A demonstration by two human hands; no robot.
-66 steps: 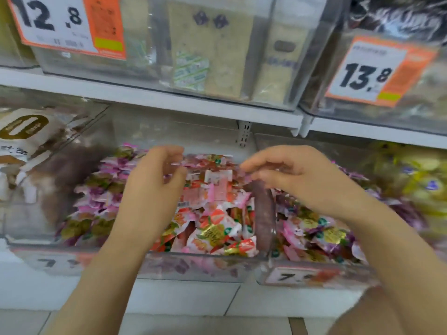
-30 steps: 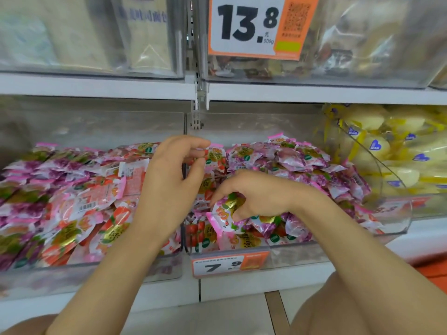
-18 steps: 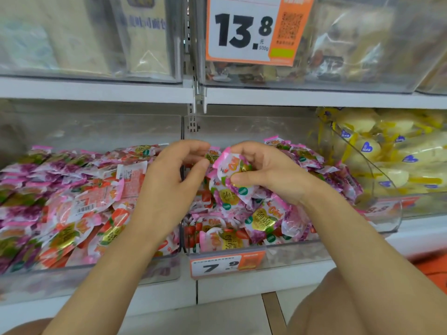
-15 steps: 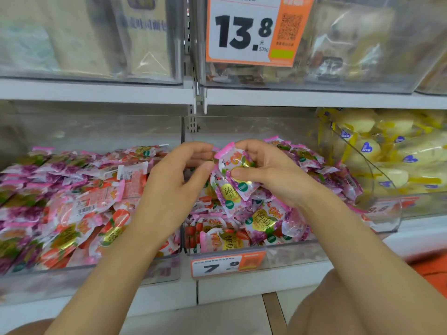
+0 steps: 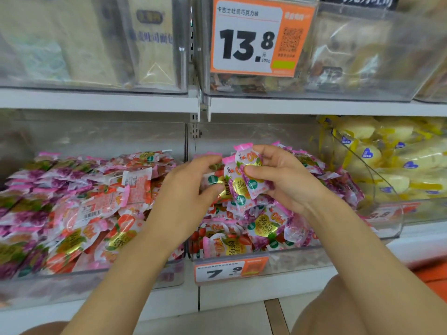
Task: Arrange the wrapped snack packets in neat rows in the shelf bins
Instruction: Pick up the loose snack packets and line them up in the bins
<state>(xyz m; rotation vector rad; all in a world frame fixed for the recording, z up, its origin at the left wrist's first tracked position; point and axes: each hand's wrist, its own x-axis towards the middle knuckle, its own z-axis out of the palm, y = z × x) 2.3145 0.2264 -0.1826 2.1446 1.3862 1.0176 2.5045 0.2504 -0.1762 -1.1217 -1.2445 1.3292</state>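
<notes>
My right hand (image 5: 287,180) grips a small stack of pink and purple snack packets (image 5: 244,182) upright above the middle clear bin (image 5: 290,259). My left hand (image 5: 186,201) pinches the left edge of that stack with thumb and fingers. Below them, loose packets (image 5: 263,228) of the same kind fill the middle bin in a jumble. The left clear bin (image 5: 135,281) holds several overlapping rows of pink, orange and purple packets (image 5: 79,209).
A bin of yellow wrapped snacks (image 5: 391,165) stands to the right. An upper shelf (image 5: 290,106) with clear bins and a 13.8 price tag (image 5: 254,39) hangs just above. A 7.9 tag (image 5: 227,270) fronts the middle bin. My knees show at the bottom.
My right hand scooped packets out of the middle bin and lifted them. My left hand came over to meet the stack. The head view shifted right early on.
</notes>
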